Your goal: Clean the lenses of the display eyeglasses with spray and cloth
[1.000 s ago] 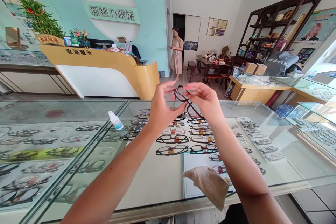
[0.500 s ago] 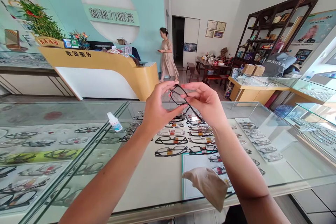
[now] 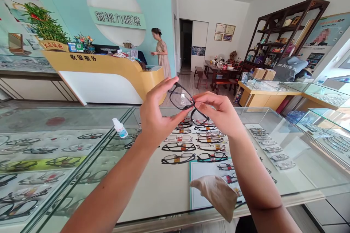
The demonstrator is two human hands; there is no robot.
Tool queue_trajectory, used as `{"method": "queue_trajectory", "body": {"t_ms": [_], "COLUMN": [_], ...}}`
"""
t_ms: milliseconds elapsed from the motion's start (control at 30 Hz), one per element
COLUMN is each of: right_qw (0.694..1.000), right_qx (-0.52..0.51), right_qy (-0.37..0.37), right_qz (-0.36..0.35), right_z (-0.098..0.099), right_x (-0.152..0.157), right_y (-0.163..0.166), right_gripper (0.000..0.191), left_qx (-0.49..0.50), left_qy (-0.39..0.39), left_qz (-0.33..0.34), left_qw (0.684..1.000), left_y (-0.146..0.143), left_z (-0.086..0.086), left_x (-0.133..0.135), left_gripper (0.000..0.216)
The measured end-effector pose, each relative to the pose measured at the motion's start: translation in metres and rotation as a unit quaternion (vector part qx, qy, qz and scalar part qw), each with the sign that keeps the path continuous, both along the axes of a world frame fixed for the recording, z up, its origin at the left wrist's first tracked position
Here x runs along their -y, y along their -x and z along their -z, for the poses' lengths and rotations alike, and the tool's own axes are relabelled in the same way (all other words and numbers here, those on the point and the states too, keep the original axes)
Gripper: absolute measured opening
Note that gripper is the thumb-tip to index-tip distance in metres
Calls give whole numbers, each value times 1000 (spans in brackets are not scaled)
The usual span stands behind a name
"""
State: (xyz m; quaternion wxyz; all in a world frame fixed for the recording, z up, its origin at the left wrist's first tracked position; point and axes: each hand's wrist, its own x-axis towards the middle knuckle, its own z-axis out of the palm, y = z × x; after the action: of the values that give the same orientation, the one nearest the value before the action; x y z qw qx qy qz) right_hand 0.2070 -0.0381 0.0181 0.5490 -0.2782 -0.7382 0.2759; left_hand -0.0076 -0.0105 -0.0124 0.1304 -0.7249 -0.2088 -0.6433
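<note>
Both my hands hold up one pair of black-framed glasses [image 3: 182, 100] above a glass display counter [image 3: 276, 185]. My left hand [image 3: 154, 114] pinches the left lens rim between thumb and fingers. My right hand [image 3: 218, 113] grips the frame at the bridge and the other lens with closed fingers. A beige cleaning cloth [image 3: 217, 193] lies on the counter glass below my right forearm. A small white spray bottle [image 3: 119, 127] lies on the glass to the left of my left hand.
Rows of glasses [image 3: 179, 147] lie inside the case under the glass. A yellow reception desk [image 3: 109, 76] stands behind, with a person in a beige dress [image 3: 162, 58] beside it. More glass cases [image 3: 325, 116] and a dark shelf unit [image 3: 284, 32] are on the right.
My hands have turned the glasses and shifted them slightly left, so a lens now faces me. The person in the dress has walked left from the doorway to the desk.
</note>
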Motion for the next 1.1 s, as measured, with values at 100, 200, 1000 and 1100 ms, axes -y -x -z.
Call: {"method": "queue_trajectory", "body": {"t_ms": [100, 200, 1000, 1100], "right_qw": [1000, 1000, 998, 993], "right_qx": [-3, -3, 21, 18], "right_qy": [6, 14, 45, 100], "right_qz": [-7, -15, -28, -62], "right_z": [-1, -2, 7, 10], "right_x": [2, 3, -13, -21], "right_y": [-1, -2, 1, 1], "right_gripper": [12, 11, 28, 42], "left_qx": [2, 12, 91, 85], "left_qy": [9, 10, 185, 214], "left_qz": [-3, 1, 182, 216], "left_qw": [1000, 1000, 961, 949], "left_y": [-1, -1, -17, -17], "left_z": [-1, -1, 6, 9], "left_x": [3, 3, -7, -10], "left_gripper": [87, 87, 73, 75]}}
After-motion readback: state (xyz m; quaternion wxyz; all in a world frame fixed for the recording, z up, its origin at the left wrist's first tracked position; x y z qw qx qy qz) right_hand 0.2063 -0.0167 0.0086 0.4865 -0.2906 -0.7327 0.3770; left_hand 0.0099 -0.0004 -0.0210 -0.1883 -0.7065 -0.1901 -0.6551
